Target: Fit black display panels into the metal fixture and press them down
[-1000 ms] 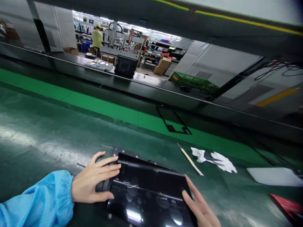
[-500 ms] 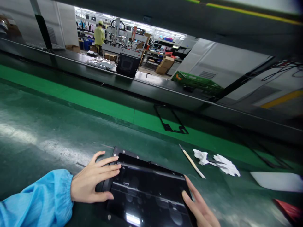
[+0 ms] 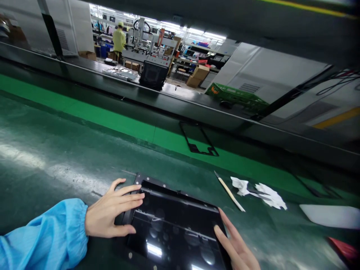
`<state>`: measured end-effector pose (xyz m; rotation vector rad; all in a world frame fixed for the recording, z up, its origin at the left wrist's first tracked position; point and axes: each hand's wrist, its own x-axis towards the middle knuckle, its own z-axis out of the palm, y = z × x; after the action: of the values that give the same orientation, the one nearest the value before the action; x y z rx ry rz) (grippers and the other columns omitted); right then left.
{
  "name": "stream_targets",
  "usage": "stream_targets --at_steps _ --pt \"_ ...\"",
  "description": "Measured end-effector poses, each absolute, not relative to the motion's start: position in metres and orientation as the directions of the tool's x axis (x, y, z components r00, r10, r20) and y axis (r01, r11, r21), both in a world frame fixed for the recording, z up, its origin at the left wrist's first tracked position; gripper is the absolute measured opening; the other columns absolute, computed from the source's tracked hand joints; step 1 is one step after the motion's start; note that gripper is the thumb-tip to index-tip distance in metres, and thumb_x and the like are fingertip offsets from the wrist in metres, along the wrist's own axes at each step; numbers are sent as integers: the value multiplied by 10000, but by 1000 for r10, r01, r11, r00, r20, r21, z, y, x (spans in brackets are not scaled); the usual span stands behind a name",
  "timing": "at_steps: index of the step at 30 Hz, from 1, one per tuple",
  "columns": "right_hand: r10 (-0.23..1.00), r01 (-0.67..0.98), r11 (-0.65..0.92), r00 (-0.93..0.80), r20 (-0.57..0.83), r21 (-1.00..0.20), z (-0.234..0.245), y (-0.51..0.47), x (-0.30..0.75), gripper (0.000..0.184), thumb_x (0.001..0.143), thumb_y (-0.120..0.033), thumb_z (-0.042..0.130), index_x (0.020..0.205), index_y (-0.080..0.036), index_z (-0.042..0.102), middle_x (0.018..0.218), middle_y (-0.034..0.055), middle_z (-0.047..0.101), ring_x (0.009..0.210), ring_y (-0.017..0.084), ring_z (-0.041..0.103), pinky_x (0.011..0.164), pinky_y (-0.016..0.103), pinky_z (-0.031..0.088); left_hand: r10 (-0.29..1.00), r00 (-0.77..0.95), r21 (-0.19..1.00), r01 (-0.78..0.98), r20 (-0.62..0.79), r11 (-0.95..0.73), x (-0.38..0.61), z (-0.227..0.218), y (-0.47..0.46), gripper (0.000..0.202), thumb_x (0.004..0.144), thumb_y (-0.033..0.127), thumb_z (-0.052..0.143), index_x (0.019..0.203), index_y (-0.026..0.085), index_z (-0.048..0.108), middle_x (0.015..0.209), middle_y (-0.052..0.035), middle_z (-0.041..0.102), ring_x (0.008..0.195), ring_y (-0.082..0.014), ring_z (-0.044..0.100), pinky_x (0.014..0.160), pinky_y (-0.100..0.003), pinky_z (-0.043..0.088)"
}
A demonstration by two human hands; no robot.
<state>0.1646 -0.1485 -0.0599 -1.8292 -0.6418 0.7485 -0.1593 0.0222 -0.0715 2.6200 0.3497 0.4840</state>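
A glossy black screen panel (image 3: 174, 228) with smudges and light reflections lies on a dark base plate (image 3: 130, 240) dotted with small pale round spots, at the bottom centre. My left hand (image 3: 114, 210), in a blue sleeve, rests its spread, outstretched fingers on the panel's left edge. At the opposite edge my right hand (image 3: 234, 240) grips the panel, thumb on top and fingers along the side. Part of the right fingers is hidden beneath. The lower part of the panel is cut off by the view.
Right of the panel lie a pale-handled pointed tool (image 3: 229, 190) and crumpled white tissue (image 3: 270, 195), then a white sheet (image 3: 332, 216) and a red object (image 3: 344, 251). A thin black frame (image 3: 204, 152) sits on the green strip. A person in yellow (image 3: 119, 39) stands far behind.
The black frame on the green strip has moved slightly left against the table. My right thumb sits slightly farther left. My left hand stays on the panel's edge.
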Motion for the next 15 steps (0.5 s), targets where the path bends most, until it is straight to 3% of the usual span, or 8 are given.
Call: stream_targets --at_steps 3,6,9,15 --pt "717 53 -373 650 -252 -926 -63 -150 169 801 738 -627 714 1419 -293 456 1425 18 448 1354 293 312 1125 436 187 351 901 475 200 254 -857 -160 -72 21 637 890 440 603 1438 260 334 1489 -70 383 1435 -277 213 1167 -562 82" --pt "711 36 -379 652 -266 -925 -63 -150 169 865 688 -635 752 1417 -271 462 1423 31 450 1351 304 316 1130 431 180 476 838 482 312 266 -819 -162 -73 19 520 932 390 539 1411 252 392 1543 -82 269 1451 -298 145 1149 -573 181" --pt "683 -29 -401 656 -320 -916 -58 -149 164 977 628 -647 790 1447 -266 416 1318 64 557 1287 336 413 1105 466 270 542 797 477 380 266 -793 -162 -76 15 481 975 297 443 1440 223 347 1531 -88 296 1457 -288 109 1154 -578 203" --pt "646 -54 -406 689 -329 -912 -52 -147 152 982 611 -630 806 1443 -277 422 1193 67 642 1137 340 566 958 421 490 446 866 379 344 225 -859 -161 -80 8 479 986 193 371 1461 231 318 1540 -109 259 1461 -303 34 1163 -621 156"
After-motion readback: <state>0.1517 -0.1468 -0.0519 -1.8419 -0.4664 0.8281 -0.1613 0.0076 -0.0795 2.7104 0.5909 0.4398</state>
